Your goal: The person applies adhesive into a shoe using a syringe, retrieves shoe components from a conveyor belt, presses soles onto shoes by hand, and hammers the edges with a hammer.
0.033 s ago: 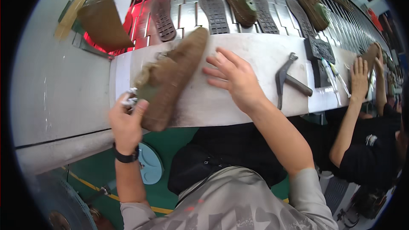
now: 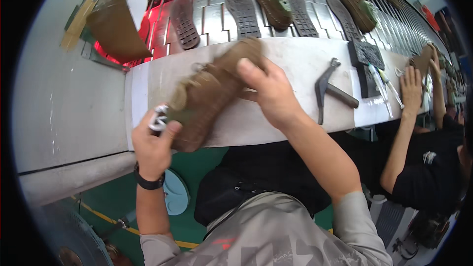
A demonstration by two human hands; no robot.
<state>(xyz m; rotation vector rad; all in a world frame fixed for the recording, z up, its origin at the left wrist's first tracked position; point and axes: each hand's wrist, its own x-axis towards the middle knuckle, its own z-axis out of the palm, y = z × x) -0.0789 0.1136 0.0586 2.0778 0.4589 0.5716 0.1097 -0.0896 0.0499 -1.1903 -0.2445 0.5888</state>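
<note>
A brown lace-up shoe (image 2: 209,96) is held slantwise over the pale worktable, slightly blurred, with its toe pointing away to the right. My left hand (image 2: 153,143) is closed on its heel end, next to a white loop (image 2: 158,118) and a green patch at the opening. On the toe end my right hand (image 2: 271,91) is closed, thumb on top and fingers hidden beneath. Right of that hand lies a hammer (image 2: 340,91) with a dark handle.
Behind the table (image 2: 295,51), a slatted metal conveyor carries dark soles (image 2: 242,12) and brown shoes (image 2: 272,2). A black block (image 2: 367,56) and white pen-like tools (image 2: 382,91) lie at right. A co-worker's hands (image 2: 411,86) hold another shoe. A brown flap (image 2: 118,29) stands at left.
My right hand has moved left and closed on the toe end of the shoe; it was open beside it. The shoe has turned so more of its upper shows.
</note>
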